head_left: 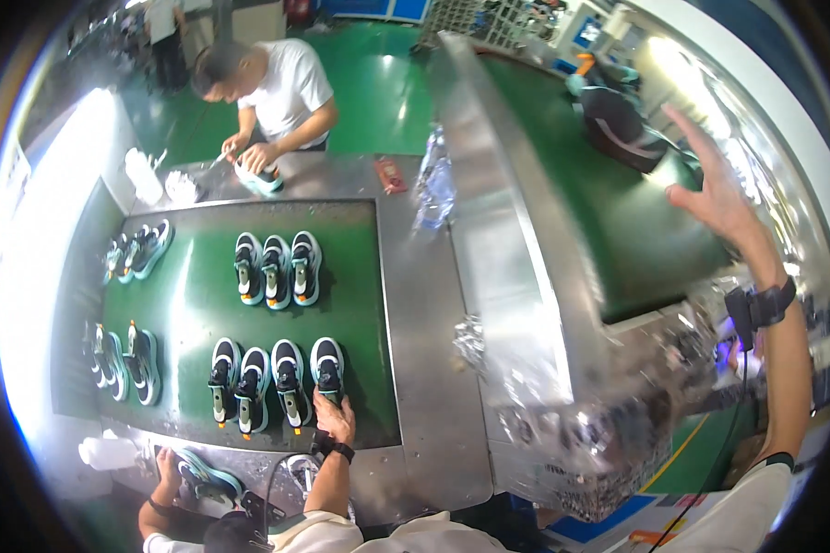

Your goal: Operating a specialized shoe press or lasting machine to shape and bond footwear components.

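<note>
My left hand (335, 420) has its fingers around the heel end of a black-and-white sneaker (326, 359) with a pale blue sole. That sneaker stands at the right end of the near row on the green belt (277, 323). Over a second green belt (526, 101) at the right, my right hand (715, 189) is raised, thumb and fingers spread apart. Near its fingertips lies a dark shoe (618, 127), blurred, with a pale green patch beside the thumb. Whether the hand touches it I cannot tell.
Several sneakers (277, 269) stand in groups on the left belt. Across the table a person (281, 97) works on a shoe. At lower left another person's hand (167, 468) is by a sneaker (207, 477). A metal rail (526, 249) separates the belts; crinkled foil (609, 433) covers the near right.
</note>
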`<move>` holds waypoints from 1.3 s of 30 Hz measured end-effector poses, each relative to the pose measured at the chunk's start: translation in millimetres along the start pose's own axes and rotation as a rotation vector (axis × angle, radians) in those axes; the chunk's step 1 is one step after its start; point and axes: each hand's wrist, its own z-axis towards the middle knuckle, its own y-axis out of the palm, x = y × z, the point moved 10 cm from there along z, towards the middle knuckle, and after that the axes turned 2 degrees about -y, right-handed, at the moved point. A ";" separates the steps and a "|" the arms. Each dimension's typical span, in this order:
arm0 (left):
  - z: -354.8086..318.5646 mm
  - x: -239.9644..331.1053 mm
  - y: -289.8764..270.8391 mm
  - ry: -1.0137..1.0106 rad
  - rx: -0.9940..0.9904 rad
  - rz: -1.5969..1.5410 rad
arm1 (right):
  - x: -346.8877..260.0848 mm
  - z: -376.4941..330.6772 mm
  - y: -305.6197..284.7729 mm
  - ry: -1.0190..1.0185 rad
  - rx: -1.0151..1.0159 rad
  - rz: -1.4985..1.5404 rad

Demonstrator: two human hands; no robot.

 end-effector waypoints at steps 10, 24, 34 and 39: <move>-4.9 4.6 -11.5 0.025 0.086 -0.092 | 2.2 87.0 60.6 0.114 -0.063 0.011; -13.1 54.7 2.4 0.703 -0.070 0.240 | 120.1 -61.4 -36.8 0.447 0.263 0.429; -435.0 319.9 -59.2 -0.123 -1.785 -0.909 | 32.1 -394.5 -227.3 0.712 0.780 0.543; -615.0 355.8 -120.3 -0.056 -2.648 -0.507 | -72.1 -563.0 -215.1 0.787 0.859 0.665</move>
